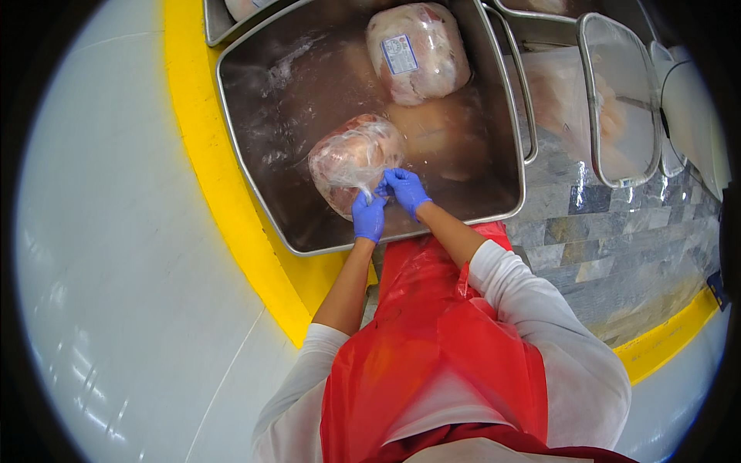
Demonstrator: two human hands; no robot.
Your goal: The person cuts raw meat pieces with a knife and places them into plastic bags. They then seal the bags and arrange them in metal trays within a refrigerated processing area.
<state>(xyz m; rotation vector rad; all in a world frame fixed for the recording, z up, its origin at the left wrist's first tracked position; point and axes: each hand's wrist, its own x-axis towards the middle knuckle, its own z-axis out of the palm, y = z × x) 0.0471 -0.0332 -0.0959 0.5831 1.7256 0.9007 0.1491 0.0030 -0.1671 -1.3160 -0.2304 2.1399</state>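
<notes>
In front of me a plastic-wrapped block of meat (347, 151) lies in murky water inside a stainless steel tub (518, 124). My left hand (369, 218), in a blue glove, grips the gathered tail of the clear plastic wrap (362, 175) at the near side of the block. Close beside it, my right hand (407, 190), gloved alike, pinches the same wrap with its fingertips. Farther back in the tub sits a second wrapped block of meat (425, 72), bearing a printed label (399, 54). Neither hand touches that one.
A yellow curb (226, 202) runs along the tub's left side, next to a pale wall panel (116, 231). To the right stand a bar handle (528, 104), a metal-framed clear panel (625, 104) and grey floor tiles (602, 226). Other metal tubs (217, 26) adjoin at the top.
</notes>
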